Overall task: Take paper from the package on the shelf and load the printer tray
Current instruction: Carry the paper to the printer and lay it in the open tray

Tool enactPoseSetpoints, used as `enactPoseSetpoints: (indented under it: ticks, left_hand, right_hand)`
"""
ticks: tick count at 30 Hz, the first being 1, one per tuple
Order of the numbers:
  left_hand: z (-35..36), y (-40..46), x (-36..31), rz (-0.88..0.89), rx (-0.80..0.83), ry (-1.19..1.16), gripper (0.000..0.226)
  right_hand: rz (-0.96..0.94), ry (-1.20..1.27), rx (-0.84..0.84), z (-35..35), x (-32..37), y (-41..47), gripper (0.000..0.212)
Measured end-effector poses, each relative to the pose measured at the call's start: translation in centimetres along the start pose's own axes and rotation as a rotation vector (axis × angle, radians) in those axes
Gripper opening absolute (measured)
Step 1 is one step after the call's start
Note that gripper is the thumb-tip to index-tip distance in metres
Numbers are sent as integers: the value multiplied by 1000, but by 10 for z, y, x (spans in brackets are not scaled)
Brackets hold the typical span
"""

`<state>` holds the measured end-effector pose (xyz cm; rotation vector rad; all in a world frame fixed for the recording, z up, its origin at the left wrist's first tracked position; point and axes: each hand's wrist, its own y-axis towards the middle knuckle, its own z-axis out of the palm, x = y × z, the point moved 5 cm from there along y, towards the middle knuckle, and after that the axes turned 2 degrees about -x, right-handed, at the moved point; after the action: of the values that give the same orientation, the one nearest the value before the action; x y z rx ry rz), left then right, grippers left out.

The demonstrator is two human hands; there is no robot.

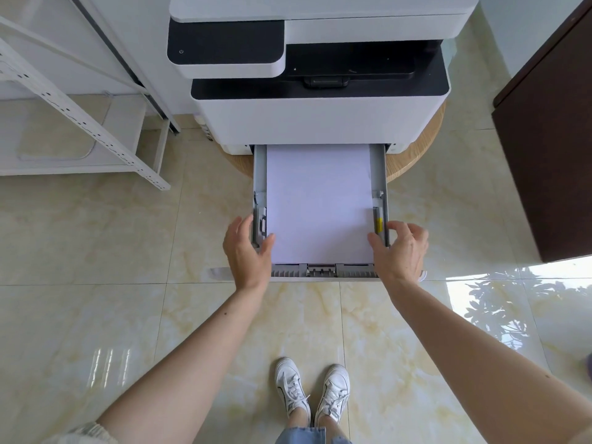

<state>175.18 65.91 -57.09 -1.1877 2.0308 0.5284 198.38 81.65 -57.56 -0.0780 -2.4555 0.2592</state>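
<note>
A white and black printer [317,120] stands on a round wooden stand. Its grey paper tray [260,174] is pulled out toward me, and a stack of white paper [318,200] lies flat inside it. My left hand [246,251] is at the tray's front left corner, fingers spread, thumb touching the paper's edge. My right hand [400,248] is at the front right corner, fingers apart over the tray's side wall, thumb near the paper. Neither hand holds anything. The paper package is not in view.
A white metal shelf [96,133] stands at the left on the glossy tiled floor. A dark brown cabinet [551,139] stands at the right. My feet in white sneakers [312,392] are below the tray's front. The round wooden stand [413,155] juts out under the printer.
</note>
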Motion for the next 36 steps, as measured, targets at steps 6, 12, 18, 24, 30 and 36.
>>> enactPoseSetpoints:
  ticks: [6,12,18,24,30,36]
  left_hand:
    - [7,10,11,-182,80,-116,43]
    - [8,7,8,-223,80,-216,41]
    - [10,9,13,-231,135,-249,41]
    - [9,12,13,-204,149,-236,41]
    - [6,13,16,-188,172,-233,42]
    - [4,4,12,-115,317,-182,52]
  right_hand:
    - [35,76,2,7,-1,2,23]
    - [51,109,34,7,-1,5,24]
    - [48,99,91,8,0,7,25]
    - [35,74,129,9,1,9,29]
    - [18,50,151,5,3,8,31]
    - [-56,-32,263,1,2,2,53]
